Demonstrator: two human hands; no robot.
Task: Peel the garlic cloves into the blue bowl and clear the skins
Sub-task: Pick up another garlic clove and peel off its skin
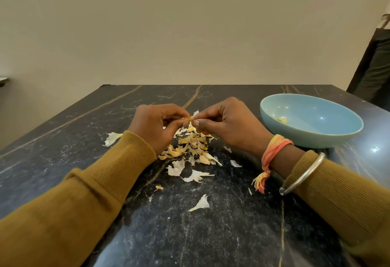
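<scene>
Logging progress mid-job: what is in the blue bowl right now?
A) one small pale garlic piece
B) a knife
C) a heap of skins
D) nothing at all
A: one small pale garlic piece lies in the blue bowl; the skins are heaped on the table, above which the left hand and right hand pinch a clove.

no readable text, labels or signs

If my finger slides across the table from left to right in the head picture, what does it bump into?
A loose white skin → left hand → garlic clove pinched by both hands → right hand → blue bowl.
</scene>
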